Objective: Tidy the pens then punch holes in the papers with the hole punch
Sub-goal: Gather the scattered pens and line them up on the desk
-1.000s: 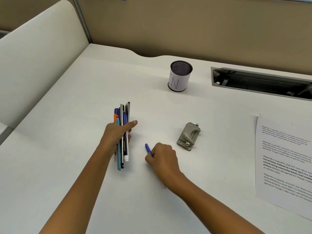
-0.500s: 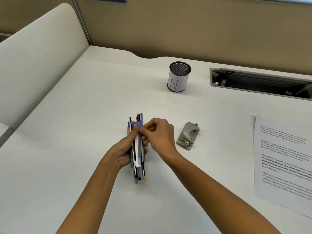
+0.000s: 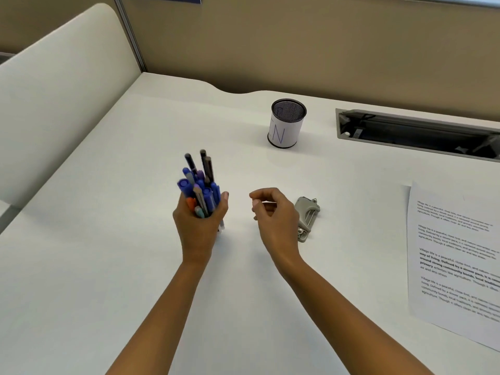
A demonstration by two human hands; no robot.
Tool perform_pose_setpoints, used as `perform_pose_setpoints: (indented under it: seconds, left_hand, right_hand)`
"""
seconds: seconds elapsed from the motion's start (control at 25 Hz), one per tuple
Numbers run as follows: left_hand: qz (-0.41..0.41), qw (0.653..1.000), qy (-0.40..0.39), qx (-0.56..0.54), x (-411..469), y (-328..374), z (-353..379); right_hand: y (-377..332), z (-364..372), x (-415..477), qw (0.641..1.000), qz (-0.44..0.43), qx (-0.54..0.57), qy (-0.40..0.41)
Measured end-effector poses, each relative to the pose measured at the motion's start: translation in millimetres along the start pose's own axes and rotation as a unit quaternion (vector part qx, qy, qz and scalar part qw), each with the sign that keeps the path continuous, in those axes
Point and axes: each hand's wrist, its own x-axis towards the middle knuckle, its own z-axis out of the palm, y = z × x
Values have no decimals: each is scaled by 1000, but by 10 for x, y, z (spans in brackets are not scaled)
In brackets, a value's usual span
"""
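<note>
Your left hand (image 3: 201,220) is wrapping its fingers (image 3: 224,197) around the bundle of pens (image 3: 200,186), holding it roughly upright with the capped ends pointing up and slightly away from you. Most caps are showing blue; two dark barrels are standing taller at the back, and an orange and a pale teal end are sitting low in the grip. The lower ends are sticking out below your palm; whether they are touching the desk (image 3: 135,280) cannot be told.

Your right hand (image 3: 273,212) is hovering just beside the left, apart from the pens. Its fingers (image 3: 255,203) are curling loosely inward, thumb and forefinger narrowly separated, holding nothing.

The hole punch (image 3: 307,216) is lying flat on the desk directly behind your right hand, partly covered by your knuckles, grey with its handle down.

The pen cup (image 3: 286,123) is standing upright toward the far edge of the desk, near its middle: dark mesh rim, white paper wrap marked with a blue "N". Nothing is showing above its rim.

The papers (image 3: 454,255) are lying flat along the right edge of the desk, printed text facing up, well apart from the punch.

A grey cable tray (image 3: 416,131) is sitting recessed at the far right of the desk, beside the cup.
</note>
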Motion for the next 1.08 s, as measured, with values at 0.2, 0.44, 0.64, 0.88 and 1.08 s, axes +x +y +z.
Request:
perform_pose_setpoints:
  seconds: [0.2,0.44,0.64,0.88,1.08]
  left_hand:
    - [-19,995,6,94,-222,-317,55]
    - [-75,994,23,73,-98,-181,0]
    - [-135,951,20,279,265,-98,-425]
    - [-125,842,11,525,655,-135,-1046]
    - [-159,800,-46,577,797,-276,-1230]
  right_hand:
    - [136,-42,20,998,-49,-33,14]
    - [383,24,-5,990,-104,-93,-27]
    - [590,182,68,940,-181,-277,-87]
    - [653,381,183,858,-247,-441,-87]
    - [698,382,211,852,-249,-453,-84]
